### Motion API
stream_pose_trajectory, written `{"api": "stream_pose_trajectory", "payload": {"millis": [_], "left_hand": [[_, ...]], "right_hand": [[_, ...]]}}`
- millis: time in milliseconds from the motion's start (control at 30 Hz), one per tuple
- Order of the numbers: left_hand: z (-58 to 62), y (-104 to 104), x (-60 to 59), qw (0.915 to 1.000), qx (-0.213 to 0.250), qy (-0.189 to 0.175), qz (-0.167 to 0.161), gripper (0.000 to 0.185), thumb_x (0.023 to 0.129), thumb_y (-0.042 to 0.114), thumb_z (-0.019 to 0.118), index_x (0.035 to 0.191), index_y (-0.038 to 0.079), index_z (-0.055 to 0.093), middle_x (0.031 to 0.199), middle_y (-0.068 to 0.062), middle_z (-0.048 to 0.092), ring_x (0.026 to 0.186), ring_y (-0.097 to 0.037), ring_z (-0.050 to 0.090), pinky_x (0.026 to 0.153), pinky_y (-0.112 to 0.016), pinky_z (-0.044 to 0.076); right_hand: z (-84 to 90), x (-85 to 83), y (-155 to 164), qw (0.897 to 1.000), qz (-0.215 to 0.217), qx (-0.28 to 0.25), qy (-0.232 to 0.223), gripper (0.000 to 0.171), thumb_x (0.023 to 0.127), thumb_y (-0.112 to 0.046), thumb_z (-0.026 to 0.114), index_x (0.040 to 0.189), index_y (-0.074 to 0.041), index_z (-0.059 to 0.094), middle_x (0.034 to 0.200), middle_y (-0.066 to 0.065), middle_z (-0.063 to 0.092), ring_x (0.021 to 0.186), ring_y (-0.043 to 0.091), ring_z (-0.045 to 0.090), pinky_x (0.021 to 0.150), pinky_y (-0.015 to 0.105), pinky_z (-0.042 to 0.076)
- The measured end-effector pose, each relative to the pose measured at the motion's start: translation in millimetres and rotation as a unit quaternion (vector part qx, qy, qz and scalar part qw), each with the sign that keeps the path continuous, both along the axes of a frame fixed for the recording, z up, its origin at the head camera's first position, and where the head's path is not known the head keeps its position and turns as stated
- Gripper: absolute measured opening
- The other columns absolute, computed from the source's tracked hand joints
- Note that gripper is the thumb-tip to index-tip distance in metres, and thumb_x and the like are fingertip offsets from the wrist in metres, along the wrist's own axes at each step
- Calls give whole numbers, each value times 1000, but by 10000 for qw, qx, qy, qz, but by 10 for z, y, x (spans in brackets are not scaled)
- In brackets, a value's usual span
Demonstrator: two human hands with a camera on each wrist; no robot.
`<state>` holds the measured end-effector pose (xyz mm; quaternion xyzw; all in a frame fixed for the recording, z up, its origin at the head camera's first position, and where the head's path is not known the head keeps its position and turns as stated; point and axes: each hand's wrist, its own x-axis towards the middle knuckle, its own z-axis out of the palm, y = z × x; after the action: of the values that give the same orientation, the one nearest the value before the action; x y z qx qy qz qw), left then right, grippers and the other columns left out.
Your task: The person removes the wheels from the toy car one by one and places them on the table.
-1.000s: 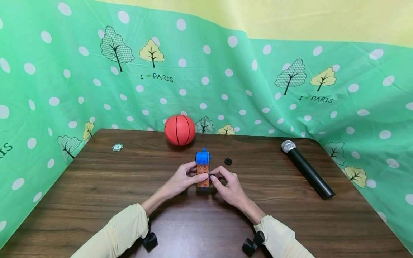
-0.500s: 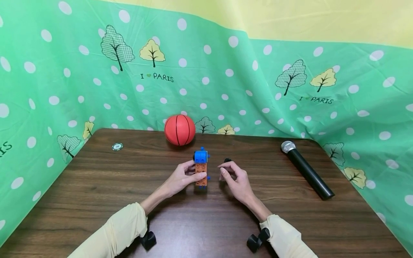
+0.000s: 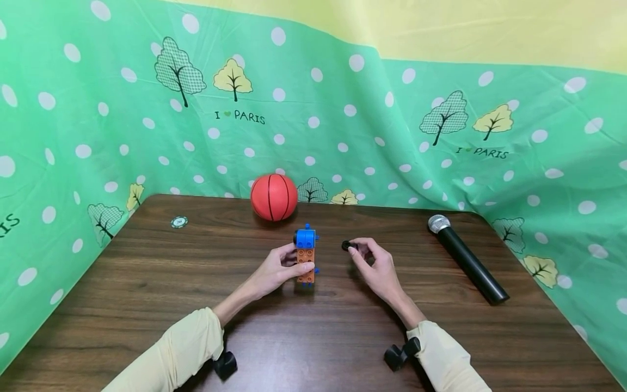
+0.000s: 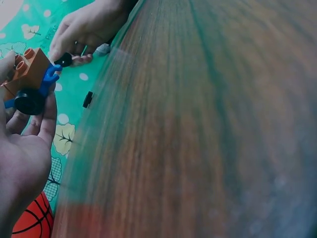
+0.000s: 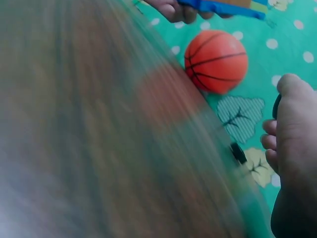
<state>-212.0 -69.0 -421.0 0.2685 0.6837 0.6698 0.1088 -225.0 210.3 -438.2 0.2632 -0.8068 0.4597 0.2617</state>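
1. An upright toy of orange and blue plastic bricks [image 3: 306,257], with a black wheel on its blue axle, is gripped by the left hand [image 3: 274,270] near the middle of the dark wooden table [image 3: 147,294].
2. A small black plastic wheel [image 3: 346,245] is pinched at the fingertips of the right hand [image 3: 376,268], just right of the toy.
3. An orange rubber basketball [image 3: 274,197] is seen behind the toy.
4. A black microphone with a silver head [image 3: 465,258] lies at the right, well apart.
5. A small green round token [image 3: 178,222] lies at the far left.
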Motion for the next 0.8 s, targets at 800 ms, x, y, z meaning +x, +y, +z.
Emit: {"api": "stream_pose_trajectory", "payload": {"millis": [800], "left_hand": [[1,-26,-4,9999,-160,-19,48,49,99,24,69,135,-5,56,127,-27,66,110,-29,68,95,-40,55]], "right_hand": [[-37,-281,284,9863,-937,1246,-532,24,94,-11,78,109,-2,61,83,5,58,75,17,58,67,33,49]]}}
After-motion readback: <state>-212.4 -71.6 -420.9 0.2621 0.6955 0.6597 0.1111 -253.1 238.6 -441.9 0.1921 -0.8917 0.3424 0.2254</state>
